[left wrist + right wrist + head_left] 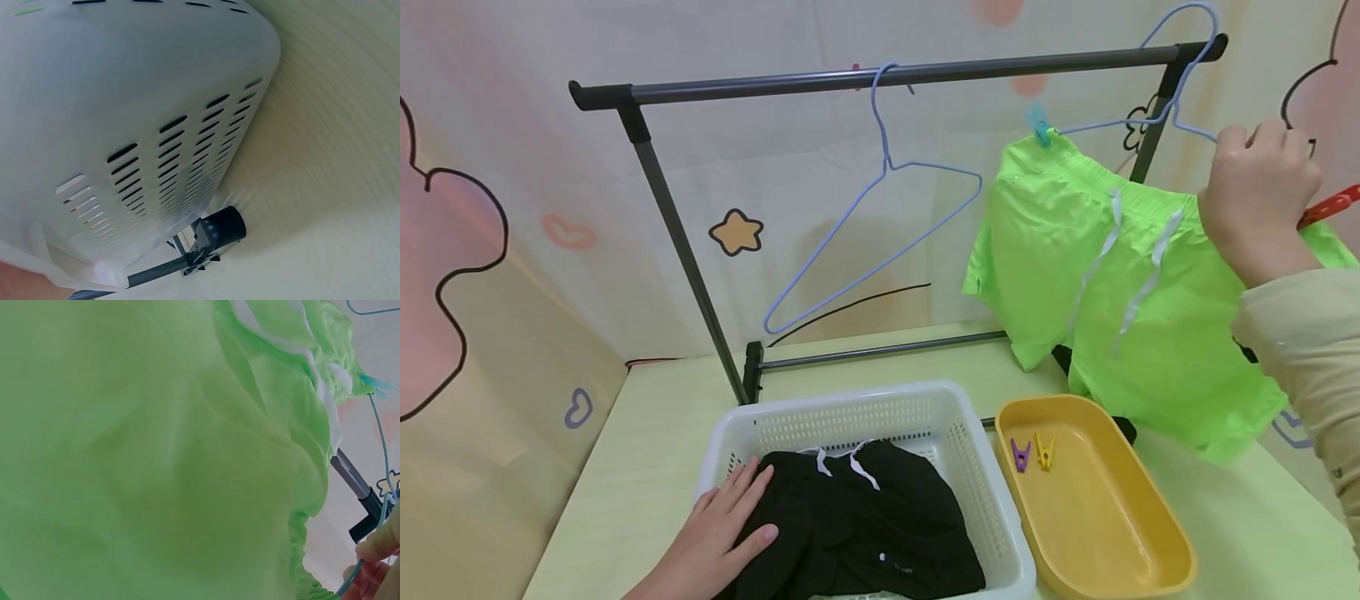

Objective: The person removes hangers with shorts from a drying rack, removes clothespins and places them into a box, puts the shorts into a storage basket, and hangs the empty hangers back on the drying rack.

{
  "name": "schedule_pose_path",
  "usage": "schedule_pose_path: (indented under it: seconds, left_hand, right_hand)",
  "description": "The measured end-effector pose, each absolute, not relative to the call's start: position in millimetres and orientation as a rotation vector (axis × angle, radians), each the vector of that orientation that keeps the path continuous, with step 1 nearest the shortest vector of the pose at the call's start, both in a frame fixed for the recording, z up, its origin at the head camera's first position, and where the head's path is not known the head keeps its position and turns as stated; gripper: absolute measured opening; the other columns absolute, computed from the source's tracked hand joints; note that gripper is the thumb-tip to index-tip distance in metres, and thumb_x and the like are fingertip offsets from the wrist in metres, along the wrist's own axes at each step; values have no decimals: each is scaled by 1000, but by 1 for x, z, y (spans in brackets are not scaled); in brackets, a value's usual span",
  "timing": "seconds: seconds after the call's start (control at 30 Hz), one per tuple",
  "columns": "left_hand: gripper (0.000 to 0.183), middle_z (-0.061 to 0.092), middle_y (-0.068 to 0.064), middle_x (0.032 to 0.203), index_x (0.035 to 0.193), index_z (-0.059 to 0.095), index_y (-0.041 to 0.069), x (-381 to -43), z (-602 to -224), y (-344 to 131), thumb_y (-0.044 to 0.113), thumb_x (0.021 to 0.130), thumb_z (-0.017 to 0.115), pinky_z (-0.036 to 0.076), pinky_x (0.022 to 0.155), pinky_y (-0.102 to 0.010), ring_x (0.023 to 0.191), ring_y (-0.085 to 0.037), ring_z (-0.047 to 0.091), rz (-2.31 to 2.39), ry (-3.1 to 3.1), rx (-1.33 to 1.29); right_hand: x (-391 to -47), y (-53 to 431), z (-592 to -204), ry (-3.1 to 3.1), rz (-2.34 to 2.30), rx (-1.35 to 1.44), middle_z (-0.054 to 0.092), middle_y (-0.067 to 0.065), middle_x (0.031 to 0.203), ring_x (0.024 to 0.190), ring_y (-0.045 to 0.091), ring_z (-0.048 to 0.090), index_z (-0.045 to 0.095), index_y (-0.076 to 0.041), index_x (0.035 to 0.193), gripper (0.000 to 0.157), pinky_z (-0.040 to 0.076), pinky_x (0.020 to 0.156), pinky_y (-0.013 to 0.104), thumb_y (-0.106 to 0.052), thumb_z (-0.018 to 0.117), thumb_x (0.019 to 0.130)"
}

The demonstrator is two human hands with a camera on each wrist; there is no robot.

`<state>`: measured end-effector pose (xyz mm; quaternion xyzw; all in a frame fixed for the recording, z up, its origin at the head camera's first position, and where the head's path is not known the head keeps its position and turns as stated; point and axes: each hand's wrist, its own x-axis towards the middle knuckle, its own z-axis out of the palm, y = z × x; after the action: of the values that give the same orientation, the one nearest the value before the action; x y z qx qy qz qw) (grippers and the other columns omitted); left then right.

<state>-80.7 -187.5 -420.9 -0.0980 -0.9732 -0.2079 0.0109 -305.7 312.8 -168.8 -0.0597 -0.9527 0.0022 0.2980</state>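
My right hand [1258,196] grips a blue wire hanger [1093,127] by one shoulder; in the right wrist view, finger and thumb close round its wire [353,575]. Bright green shorts [1138,275] with white drawstrings hang from it. A teal clothespin [1040,127] clips one end of the waistband, and a red clothespin [1330,206] is at the other. The hanger's hook overlaps the right end of the black rail [820,81] in the head view. My left hand [715,533], fingers straight, rests on black garment fabric [880,525] with white drawstrings inside a white basket [958,400].
Another blue hanger [842,218] hangs bare from the rack's rail. A yellow tray [1105,500] stands right of the basket, holding a purple clothespin [1020,455] and a yellow clothespin [1045,452]. The rack's black foot [222,228] stands beyond the basket.
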Motion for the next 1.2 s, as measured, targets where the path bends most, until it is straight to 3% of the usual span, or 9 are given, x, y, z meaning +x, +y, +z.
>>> schedule_pose_path:
  seconds: [0.47,0.63,0.9,1.07,1.2]
  left_hand:
    - [65,25,-10,145,138,30,15,-94,-429,-192,52,86,44,22,97,-51,132,-33,22,-653,-3011,-325]
    - [66,24,-10,145,138,30,14,-94,-428,-192,51,86,45,22,98,-52,132,-33,22,-691,-3012,-332]
    - [62,28,-11,143,137,32,13,-93,-424,-193,44,86,50,24,95,-50,131,-34,25,-700,-2940,-363]
    - [61,30,-11,142,137,32,13,-93,-421,-193,42,86,51,25,94,-49,130,-33,27,-689,-2902,-374]
    - [60,31,-13,141,137,33,11,-95,-420,-193,38,87,52,24,95,-48,129,-33,28,-678,-2862,-392]
  right_hand:
    - [-304,312,-162,-2386,35,-185,35,30,92,86,48,34,39,13,103,30,24,48,51,0,33,77]
    - [-299,315,-164,-2220,75,-84,39,30,96,89,50,37,42,12,103,30,27,58,57,3,32,76]
    - [-294,323,-163,-2096,100,122,40,29,94,87,47,35,44,14,101,35,26,76,52,10,30,70]
    - [-292,323,-163,-2071,137,159,41,30,97,91,47,35,46,13,106,42,25,79,51,13,30,68]
    - [-292,319,-164,-1960,166,235,43,28,91,84,47,37,50,11,104,42,26,74,51,14,30,67]
